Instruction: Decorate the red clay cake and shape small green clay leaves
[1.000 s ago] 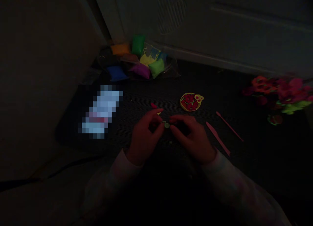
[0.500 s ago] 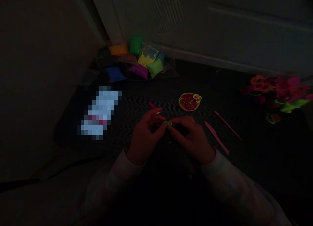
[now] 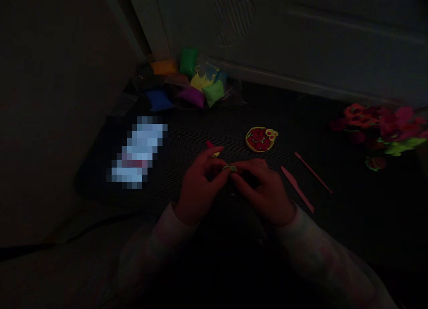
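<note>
Between the fingertips of my left hand (image 3: 200,184) and my right hand (image 3: 262,186) is a small pale-green piece of clay (image 3: 232,168), thin and curled at one end. Both hands pinch it just above the dark table. Beyond my left fingers lie a red bit of clay (image 3: 210,144) and a yellow bit (image 3: 216,154), partly covered. A tiny pale crumb (image 3: 233,194) rests below the hands. Farther off sits a round yellow-rimmed clay piece (image 3: 260,139) filled with red shapes, a yellow bow-like ornament on its edge.
Right of my hands lie a pink plastic knife (image 3: 297,188) and a thin pink stick tool (image 3: 313,172). Coloured clay packets (image 3: 192,96) are heaped at the back left, near a lit, blurred-out phone screen (image 3: 140,153). Bright clay flowers (image 3: 384,121) stand at the far right.
The green clay piece has turned between my fingertips, its round face now seen more edge-on. My fingers have shifted slightly closer together around it; the other things stay put.
</note>
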{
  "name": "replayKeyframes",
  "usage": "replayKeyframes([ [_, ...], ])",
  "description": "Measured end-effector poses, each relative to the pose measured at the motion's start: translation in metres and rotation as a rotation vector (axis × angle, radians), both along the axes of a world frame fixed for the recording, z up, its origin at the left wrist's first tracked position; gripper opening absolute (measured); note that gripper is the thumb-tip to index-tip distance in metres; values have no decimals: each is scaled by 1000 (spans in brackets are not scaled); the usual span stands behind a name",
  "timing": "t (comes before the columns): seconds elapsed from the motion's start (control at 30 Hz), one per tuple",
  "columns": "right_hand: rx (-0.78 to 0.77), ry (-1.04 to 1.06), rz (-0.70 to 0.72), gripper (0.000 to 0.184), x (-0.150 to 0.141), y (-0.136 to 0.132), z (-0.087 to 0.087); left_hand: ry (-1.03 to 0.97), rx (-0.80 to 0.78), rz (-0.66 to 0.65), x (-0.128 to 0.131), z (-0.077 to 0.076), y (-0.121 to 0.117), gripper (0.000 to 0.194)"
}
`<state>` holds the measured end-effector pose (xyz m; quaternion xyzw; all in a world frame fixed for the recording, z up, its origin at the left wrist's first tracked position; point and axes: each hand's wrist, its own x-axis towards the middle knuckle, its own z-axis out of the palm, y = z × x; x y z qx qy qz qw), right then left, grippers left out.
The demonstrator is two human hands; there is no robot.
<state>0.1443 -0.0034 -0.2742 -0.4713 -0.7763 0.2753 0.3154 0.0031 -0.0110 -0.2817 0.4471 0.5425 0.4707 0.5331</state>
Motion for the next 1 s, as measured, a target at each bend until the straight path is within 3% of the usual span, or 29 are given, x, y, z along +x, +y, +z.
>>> replayKeyframes([
  [0.63,-42,32,23,15,0,-2,2,-30,12,-4,2,0,0,37],
  [1.0,-217,121,-55,18,1,-2,1,-294,-87,91,1,-2,4,32],
])
